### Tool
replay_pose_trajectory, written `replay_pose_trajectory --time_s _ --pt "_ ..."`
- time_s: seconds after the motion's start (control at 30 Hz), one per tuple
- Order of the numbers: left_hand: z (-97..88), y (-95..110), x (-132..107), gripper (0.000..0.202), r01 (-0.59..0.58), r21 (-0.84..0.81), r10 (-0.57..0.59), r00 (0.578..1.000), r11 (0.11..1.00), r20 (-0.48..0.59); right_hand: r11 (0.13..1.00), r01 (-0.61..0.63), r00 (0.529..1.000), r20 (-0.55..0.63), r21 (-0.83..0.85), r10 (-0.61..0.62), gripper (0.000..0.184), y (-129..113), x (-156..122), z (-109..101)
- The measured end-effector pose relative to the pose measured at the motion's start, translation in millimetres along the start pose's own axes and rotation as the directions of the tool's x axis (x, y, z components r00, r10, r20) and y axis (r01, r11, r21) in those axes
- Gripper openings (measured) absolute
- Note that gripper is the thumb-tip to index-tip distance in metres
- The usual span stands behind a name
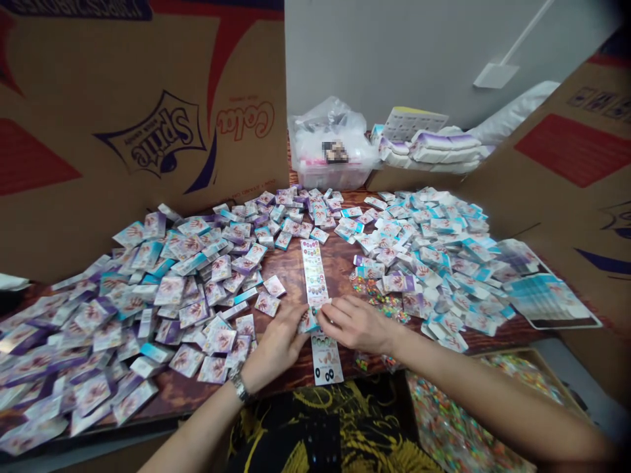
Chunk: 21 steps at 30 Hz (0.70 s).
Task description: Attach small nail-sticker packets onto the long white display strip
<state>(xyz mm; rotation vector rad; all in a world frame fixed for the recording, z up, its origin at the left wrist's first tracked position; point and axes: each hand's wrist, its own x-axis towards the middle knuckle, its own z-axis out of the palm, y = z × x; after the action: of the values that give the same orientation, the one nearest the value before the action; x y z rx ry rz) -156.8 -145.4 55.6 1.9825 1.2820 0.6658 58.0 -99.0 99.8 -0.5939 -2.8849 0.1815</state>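
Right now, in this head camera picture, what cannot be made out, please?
Head view: the left hand and right hand hide the middle of the printed strip.
Head view: a blurred patch hides the front of the plastic bag.
Head view: the bottom edge cuts off the tray of coloured pieces.
Head view: the print on the packets is too small to read.

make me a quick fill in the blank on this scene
The left hand and right hand meet at a long printed strip on a table whose top looks made of ____.
The metal wristwatch is on the ____ wrist.
The star-shaped logo on the cardboard panel at the left reads ____.
The small printed cards lie in ____ large heaps, one on each side of the strip.

wood; left; Sprite; two
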Motion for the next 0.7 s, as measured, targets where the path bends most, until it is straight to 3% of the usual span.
replay_pose_trajectory --time_s 0.07,0.13,0.23,0.33,0.4,0.53,0.63,0.7 --pt "0.1 4.3 0.6 0.048 -0.011 0.064 0.012 1.0 0.998 -0.017 0.995 0.068 0.997 0.036 -0.07 -0.066 0.031 -1.3 3.2 -2.8" --pt "1.3 7.2 1.5 0.051 -0.028 0.136 0.034 0.999 0.99 -0.039 0.996 0.047 0.998 0.036 -0.081 -0.045 0.03 -3.7 7.0 -4.1" --pt "4.3 8.1 1.6 0.055 -0.049 0.21 0.064 0.996 0.977 -0.063 0.99 -0.116 0.992 -0.044 0.079 0.119 0.028 -8.2 11.7 -3.3" --pt "8.0 7.0 -0.3 0.055 -0.041 0.232 0.062 0.995 0.972 -0.084 0.892 -0.272 0.941 -0.094 0.36 0.325 0.022 -13.3 14.6 -1.2" --pt "10.6 7.1 -1.6 0.054 -0.025 0.234 0.05 0.993 0.972 -0.104 0.79 -0.362 0.877 -0.105 0.496 0.468 0.016 -16.4 15.5 2.6" --pt "16.3 9.2 -1.4 0.052 0.002 0.226 0.03 0.99 0.974 -0.139 0.596 -0.453 0.706 -0.141 0.663 0.694 0.012 -21.3 16.1 21.9" --pt "21.5 9.9 0.9 0.053 0.0 0.235 0.04 0.985 0.972 -0.165 0.416 -0.436 0.576 -0.108 0.798 0.81 0.01 -24.4 18.3 40.4" --pt "24.1 9.4 2.6 0.053 -0.005 0.254 0.054 0.981 0.967 -0.185 0.274 -0.381 0.514 -0.045 0.883 0.857 0.012 -26.5 21.2 49.2"
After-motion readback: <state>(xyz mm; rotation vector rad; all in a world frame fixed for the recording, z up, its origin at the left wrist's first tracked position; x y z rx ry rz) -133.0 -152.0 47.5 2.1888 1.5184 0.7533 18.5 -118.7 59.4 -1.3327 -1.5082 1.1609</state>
